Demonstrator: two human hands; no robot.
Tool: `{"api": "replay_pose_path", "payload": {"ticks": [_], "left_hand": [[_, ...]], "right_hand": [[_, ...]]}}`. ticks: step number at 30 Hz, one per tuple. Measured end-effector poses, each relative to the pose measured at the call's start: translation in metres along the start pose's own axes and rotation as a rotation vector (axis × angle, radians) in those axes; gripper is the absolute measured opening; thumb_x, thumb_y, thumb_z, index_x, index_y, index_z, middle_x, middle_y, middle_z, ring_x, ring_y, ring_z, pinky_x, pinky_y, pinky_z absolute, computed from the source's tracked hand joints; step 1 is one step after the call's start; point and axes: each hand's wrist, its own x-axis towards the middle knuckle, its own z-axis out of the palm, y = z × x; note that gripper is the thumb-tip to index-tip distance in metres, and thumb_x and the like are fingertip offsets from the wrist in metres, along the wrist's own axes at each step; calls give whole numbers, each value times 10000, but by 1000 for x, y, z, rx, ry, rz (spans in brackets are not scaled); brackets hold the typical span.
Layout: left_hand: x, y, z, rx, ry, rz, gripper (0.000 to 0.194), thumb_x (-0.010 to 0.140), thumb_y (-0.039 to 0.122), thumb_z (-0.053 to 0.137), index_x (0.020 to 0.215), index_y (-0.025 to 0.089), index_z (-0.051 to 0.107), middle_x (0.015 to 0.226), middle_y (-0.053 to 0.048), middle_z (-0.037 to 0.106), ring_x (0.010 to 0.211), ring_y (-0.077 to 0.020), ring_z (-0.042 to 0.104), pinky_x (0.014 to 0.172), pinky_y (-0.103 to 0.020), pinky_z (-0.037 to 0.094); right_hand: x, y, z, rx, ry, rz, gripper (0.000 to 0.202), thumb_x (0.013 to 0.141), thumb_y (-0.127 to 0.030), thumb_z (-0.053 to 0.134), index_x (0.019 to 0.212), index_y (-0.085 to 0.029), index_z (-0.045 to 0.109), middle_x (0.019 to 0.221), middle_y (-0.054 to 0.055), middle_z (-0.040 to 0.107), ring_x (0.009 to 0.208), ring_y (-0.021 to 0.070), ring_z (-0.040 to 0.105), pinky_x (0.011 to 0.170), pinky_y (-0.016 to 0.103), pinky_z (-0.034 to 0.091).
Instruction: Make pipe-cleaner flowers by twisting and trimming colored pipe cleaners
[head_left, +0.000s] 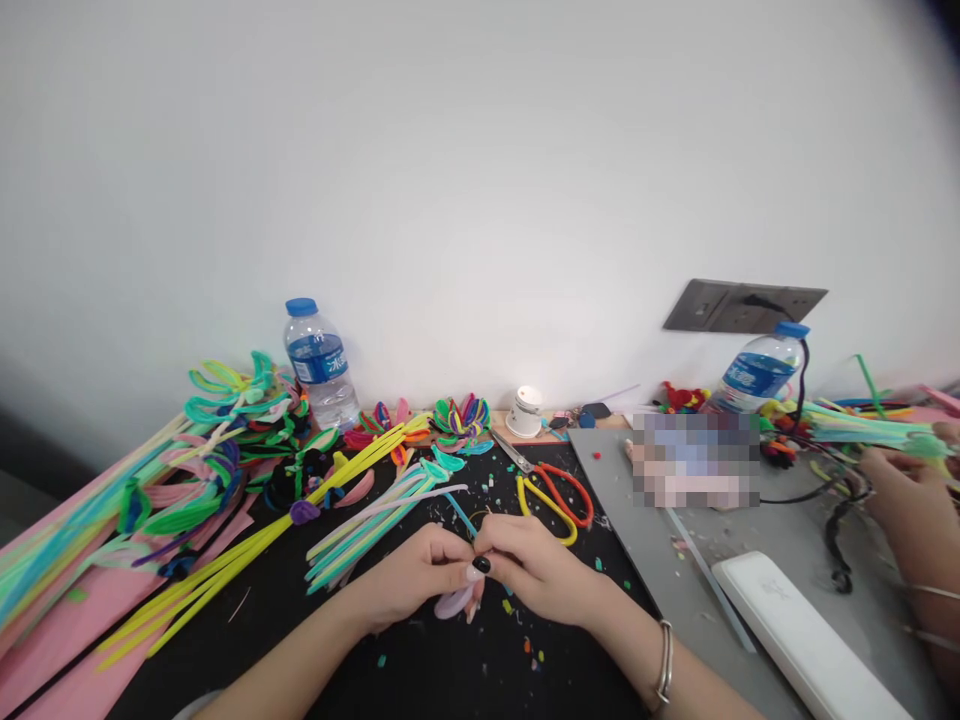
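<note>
My left hand and my right hand meet over the black table top, thumbs and fingertips pinched together. A pale lilac pipe cleaner loop hangs just below the fingertips, its upper part hidden by them. Behind the fingers a thin blue pipe cleaner slants up; whether the hands touch it I cannot tell. Beyond my left hand lies a bundle of teal and lilac pipe cleaners. Scissors with red and yellow handles rest behind my right hand.
Pipe cleaner flowers and yellow stems cover the left side. A water bottle and a small white cup stand by the wall. Right are a grey board, a long white case and another person's hand.
</note>
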Motion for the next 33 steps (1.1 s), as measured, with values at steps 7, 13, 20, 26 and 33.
{"api": "replay_pose_path", "payload": {"ticks": [7,13,20,26,33], "left_hand": [[0,7,2,162,48,54,363,842,363,542,634,90,658,493,17,483,483,-94,436,515,-210,350],[-2,7,12,788,264,267,349,890,200,425,605,145,619,604,-14,562,617,-132,501,625,-240,388],[-3,-2,16,994,352,356,344,901,176,377,650,147,609,645,-43,573,648,-157,496,634,-278,371],[0,1,3,76,48,0,388,845,417,532,642,100,626,506,-2,549,440,-82,445,486,-203,347],[-4,1,0,-273,-109,-147,410,684,480,688,565,96,608,480,-15,565,377,-68,427,394,-185,258]], "right_hand": [[0,1,2,37,29,88,255,887,-173,417,633,-181,390,595,-57,367,546,82,363,532,196,292],[2,3,10,-11,95,256,289,823,-114,418,583,-188,275,529,-76,253,492,74,257,474,213,195],[5,9,14,124,107,374,319,839,-158,404,562,-188,249,547,-69,240,529,78,246,475,212,192],[1,7,-6,295,-16,183,274,906,-402,412,747,-179,431,630,-59,337,552,87,299,500,206,267],[-2,-5,0,35,-22,-46,216,929,-221,351,754,-189,473,735,4,467,697,128,443,649,234,357]]}}
